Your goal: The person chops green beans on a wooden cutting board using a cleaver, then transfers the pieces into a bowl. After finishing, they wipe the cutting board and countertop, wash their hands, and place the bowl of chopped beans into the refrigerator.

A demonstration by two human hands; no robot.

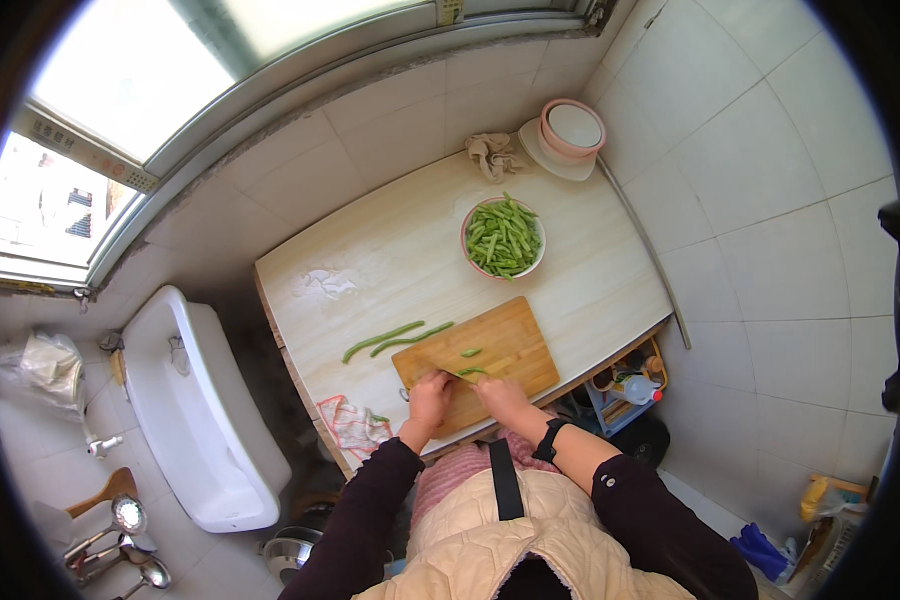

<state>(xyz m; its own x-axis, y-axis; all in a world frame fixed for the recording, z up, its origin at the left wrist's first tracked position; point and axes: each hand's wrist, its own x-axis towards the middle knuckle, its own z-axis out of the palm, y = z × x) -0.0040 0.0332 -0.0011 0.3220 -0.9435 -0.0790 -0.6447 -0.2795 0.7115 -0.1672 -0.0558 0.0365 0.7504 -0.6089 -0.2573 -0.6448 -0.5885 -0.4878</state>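
A bamboo cutting board (523,337) lies at an angle near the counter's front edge. My right hand (504,399) grips a knife (463,376), seen nearly edge-on with its handle hidden in my fist. Just left of the blade, my left hand (430,397) pinches a green bean that its fingers mostly cover. A green bean piece (471,370) shows beyond the blade, and another cut piece (471,352) rests farther up the board. Two long whole beans, an outer one (382,339) and an inner one (412,339), lie left of the board.
Behind the board stands a bowl (541,238) heaped with cut beans. A crumpled cloth (493,156) and a pink-rimmed bowl (574,126) sit at the back. A checked cloth (351,424) lies front left. Left of the counter is a white sink (217,442); ladles (129,516) hang nearby.
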